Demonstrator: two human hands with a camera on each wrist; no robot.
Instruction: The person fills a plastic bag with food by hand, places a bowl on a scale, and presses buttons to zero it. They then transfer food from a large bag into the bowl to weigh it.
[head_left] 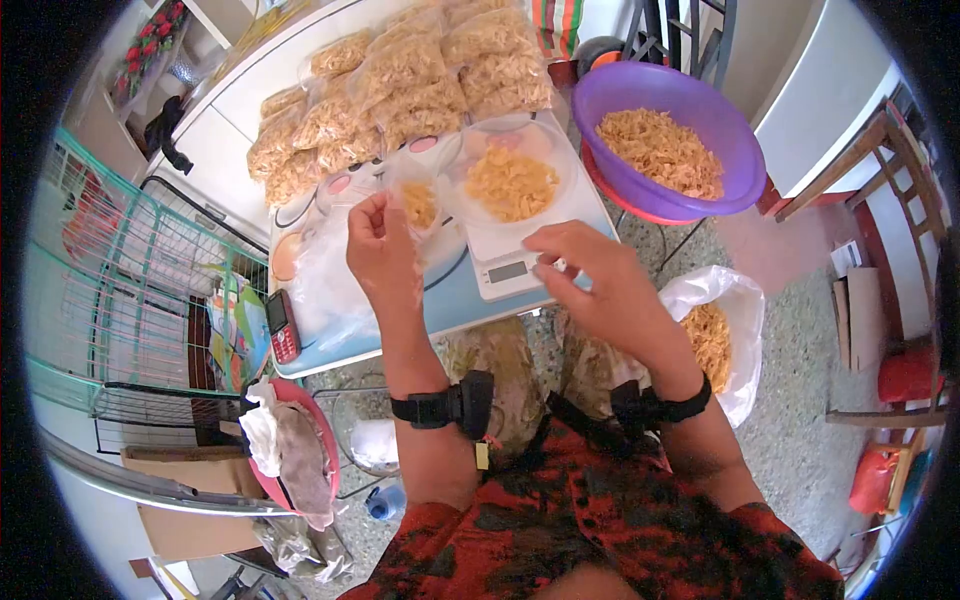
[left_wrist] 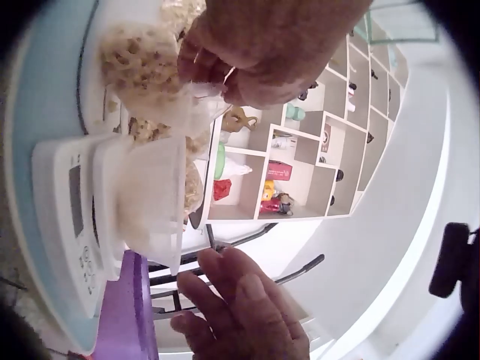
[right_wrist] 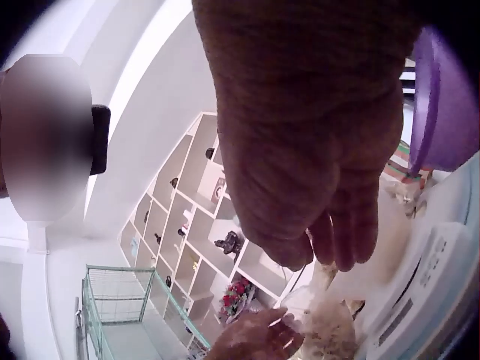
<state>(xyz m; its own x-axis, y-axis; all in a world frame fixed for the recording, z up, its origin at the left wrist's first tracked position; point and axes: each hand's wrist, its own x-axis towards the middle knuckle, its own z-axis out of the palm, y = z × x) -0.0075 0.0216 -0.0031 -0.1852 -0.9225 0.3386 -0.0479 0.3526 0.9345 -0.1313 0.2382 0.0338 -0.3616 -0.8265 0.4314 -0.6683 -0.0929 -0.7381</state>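
My left hand pinches the edge of a clear plastic bag with some yellow dried pieces inside; the left wrist view also shows this bag hanging from the fingers. To its right, a clear bowl of similar pieces stands on a white scale. My right hand hovers over the scale's front right side, fingers loosely bent and apart, holding nothing that shows. Its palm and fingers fill the upper part of the right wrist view.
Filled bags are piled at the table's back. Clear empty-looking bags and a red phone lie at left. A purple basin of pieces stands at right, above a white sack. A wire cage is at far left.
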